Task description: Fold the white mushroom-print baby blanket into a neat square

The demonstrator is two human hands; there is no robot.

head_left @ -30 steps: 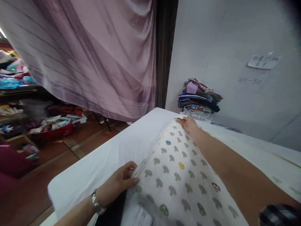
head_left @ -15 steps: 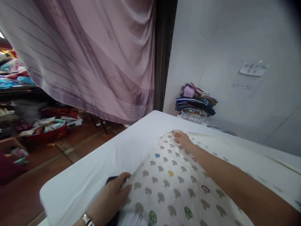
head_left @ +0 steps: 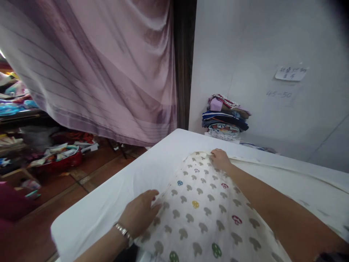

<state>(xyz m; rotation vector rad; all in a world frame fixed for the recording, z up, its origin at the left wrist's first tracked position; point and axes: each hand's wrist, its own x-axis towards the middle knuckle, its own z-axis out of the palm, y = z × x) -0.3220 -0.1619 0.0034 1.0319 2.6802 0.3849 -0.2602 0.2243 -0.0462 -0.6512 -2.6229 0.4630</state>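
Note:
A white cloth (head_left: 188, 218) printed with grey and coloured mushrooms lies over the white table, narrowing towards its far end. At that far end my right hand (head_left: 220, 160) has its fingers curled over the cloth's edge, closed on it. Beside the cloth's left edge is my left hand (head_left: 143, 213), its thumb and forefinger apart and the thumb touching the cloth. A silver bracelet (head_left: 122, 232) circles the left wrist. Something dark shows partly below that wrist, too hidden to name.
Beyond the white table (head_left: 109, 196), a stack of folded fabrics (head_left: 227, 116) stands by the pale wall. A pink curtain (head_left: 122, 72) hangs at the back left. A red container (head_left: 62, 162) of mixed items sits on the tiled floor. Paper notes (head_left: 291, 73) are on the wall.
My right hand has shifted slightly right along the cloth's far edge. My left hand has moved forward and a little right along its left edge. The view has turned slightly.

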